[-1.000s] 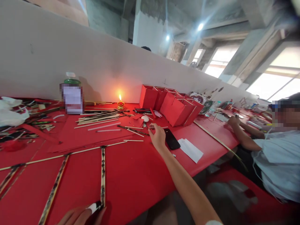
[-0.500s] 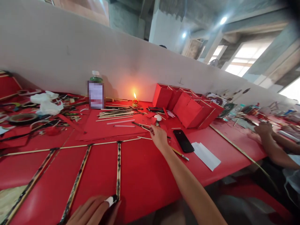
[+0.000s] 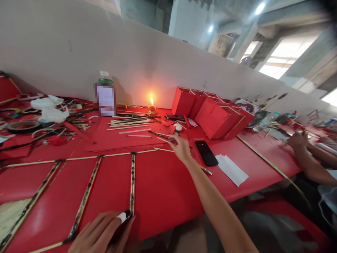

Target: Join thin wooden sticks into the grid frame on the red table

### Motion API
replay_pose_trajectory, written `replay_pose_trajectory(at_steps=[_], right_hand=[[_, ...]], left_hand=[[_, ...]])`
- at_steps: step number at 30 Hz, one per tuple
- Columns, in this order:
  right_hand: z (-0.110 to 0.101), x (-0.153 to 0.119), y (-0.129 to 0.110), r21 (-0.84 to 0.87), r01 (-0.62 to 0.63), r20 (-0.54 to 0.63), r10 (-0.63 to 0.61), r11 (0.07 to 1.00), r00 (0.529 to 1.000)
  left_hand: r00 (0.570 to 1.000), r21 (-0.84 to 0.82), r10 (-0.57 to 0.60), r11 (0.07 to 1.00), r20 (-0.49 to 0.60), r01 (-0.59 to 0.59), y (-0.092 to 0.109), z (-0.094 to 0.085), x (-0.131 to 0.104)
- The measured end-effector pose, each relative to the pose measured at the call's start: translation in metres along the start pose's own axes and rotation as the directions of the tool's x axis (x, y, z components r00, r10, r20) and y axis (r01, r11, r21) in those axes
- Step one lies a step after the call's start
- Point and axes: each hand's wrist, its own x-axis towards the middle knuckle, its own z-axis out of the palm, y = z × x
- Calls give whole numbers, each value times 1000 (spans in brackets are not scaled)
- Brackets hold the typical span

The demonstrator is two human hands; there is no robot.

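Nearest us, our left hand [image 3: 101,233] lies at the front edge of the bench [image 3: 163,196], its fingers [image 3: 119,218] loosely spread and pressing the near end of a dark patterned strip [image 3: 132,182]. We count three such strips running away from us, joined at their far ends to one long thin stick [image 3: 84,158] that crosses them. To the right of the strips the red bench top is bare up to its front edge.

Farther out, our right hand [image 3: 181,147] reaches across the bench with fingers drawn together over a thin stick [image 3: 164,139]; whether they pinch it we cannot tell. Just right of that hand lie one black phone [image 3: 206,153] and one white paper [image 3: 231,169]; between hand and phone the gap is narrow.

Beyond, a bundle of loose sticks [image 3: 129,123] lies flat, and one lit candle [image 3: 151,108] stands near the wall, with one jar [image 3: 105,96] to its left. Red boxes [image 3: 210,114] crowd the far right in a row. At the right edge another person's hand [image 3: 297,140] rests on the bench, well apart from ours.
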Motion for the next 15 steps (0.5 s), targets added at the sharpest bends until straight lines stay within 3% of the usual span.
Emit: replay_pose_trajectory(at_steps=[6,10,15], right_hand=[[11,-22,-16,159,53,-62,-43,986,997],[13,-51,-40,210,97,32,-106,973,994],[2,-99,-67,258,116,206,-172,959,963]], left_hand=[[986,-27,-151,988,65,153,8,-4,14],[967,-64,-204,974,151,216,10,-7,17],[963,6,-236,971,129,237,10,-8,14]])
